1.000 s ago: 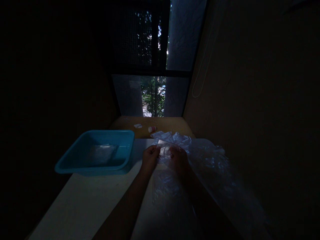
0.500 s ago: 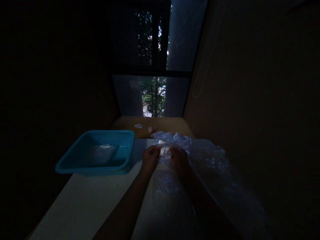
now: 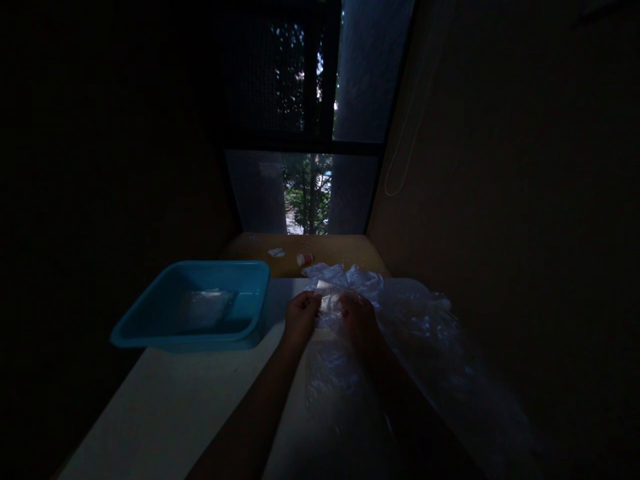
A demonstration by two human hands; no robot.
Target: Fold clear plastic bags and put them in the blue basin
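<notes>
Between my two hands is a small clear plastic bag (image 3: pixel 330 301), pale and shiny in the dim light. My left hand (image 3: pixel 301 313) pinches its left side with curled fingers. On the other side, my right hand (image 3: pixel 359 316) is closed on the bag's right edge. Crumpled clear plastic (image 3: pixel 367 283) lies just behind the hands. More thin plastic (image 3: pixel 333 367) rests on the table between my forearms. The light is too low to make out whether anything is inside the held bag.
A blue plastic basin (image 3: pixel 250 267) stands at the left of the white table (image 3: pixel 150 400), with a clear plastic packet (image 3: pixel 207 307) inside. Loose plastic sheeting (image 3: pixel 435 327) spreads on the right. On the sill behind lie a small cup-like object (image 3: pixel 305 259) and a white scrap (image 3: pixel 276 253).
</notes>
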